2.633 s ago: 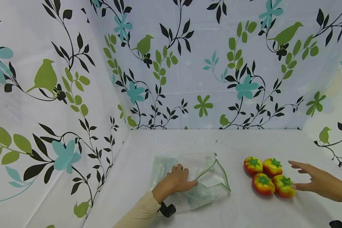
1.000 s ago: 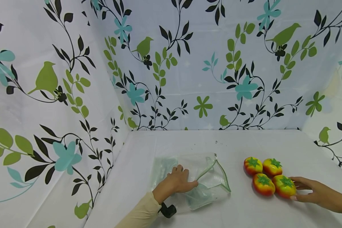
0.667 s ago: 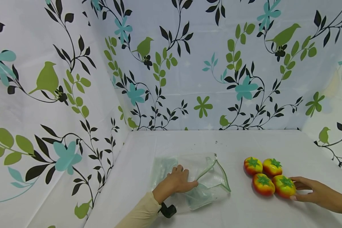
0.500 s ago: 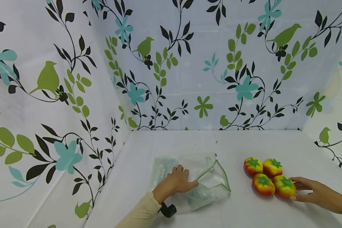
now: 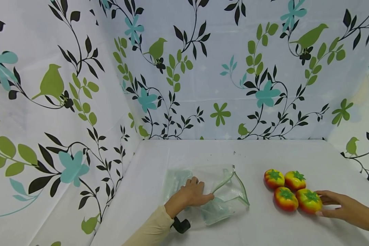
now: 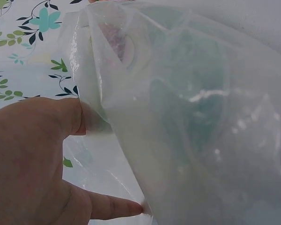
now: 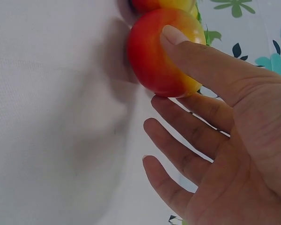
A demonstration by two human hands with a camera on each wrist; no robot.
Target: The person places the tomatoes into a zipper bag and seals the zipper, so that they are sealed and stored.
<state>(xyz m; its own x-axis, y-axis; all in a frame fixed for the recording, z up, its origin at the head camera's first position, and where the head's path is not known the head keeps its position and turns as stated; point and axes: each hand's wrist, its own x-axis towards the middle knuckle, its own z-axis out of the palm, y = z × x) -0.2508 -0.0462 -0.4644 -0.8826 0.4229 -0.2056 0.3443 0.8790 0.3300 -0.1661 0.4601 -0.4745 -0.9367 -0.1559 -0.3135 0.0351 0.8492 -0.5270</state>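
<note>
1. While the left hand (image 5: pixel 190 194) rested on the clear plastic bag (image 5: pixel 218 209), its thumb and fingers were spread apart.
2. The bag lay on the white table (image 5: pixel 203 153), left of four red-and-yellow fruits (image 5: pixel 286 201), its long axis running left to right.
3. Its green-edged mouth (image 5: pixel 242 186) pointed right, toward the fruits.
4. The right hand (image 5: pixel 341 206) gripped the front-right fruit (image 5: pixel 309 205), thumb and fingertips clamped on its right side.
5. That fruit's green crown (image 5: pixel 312 195) faced upward; being nearly round, it showed no clear long axis.
6. Its three neighbours (image 5: pixel 273 179) stood clustered beside it, crowns likewise upward.
</note>
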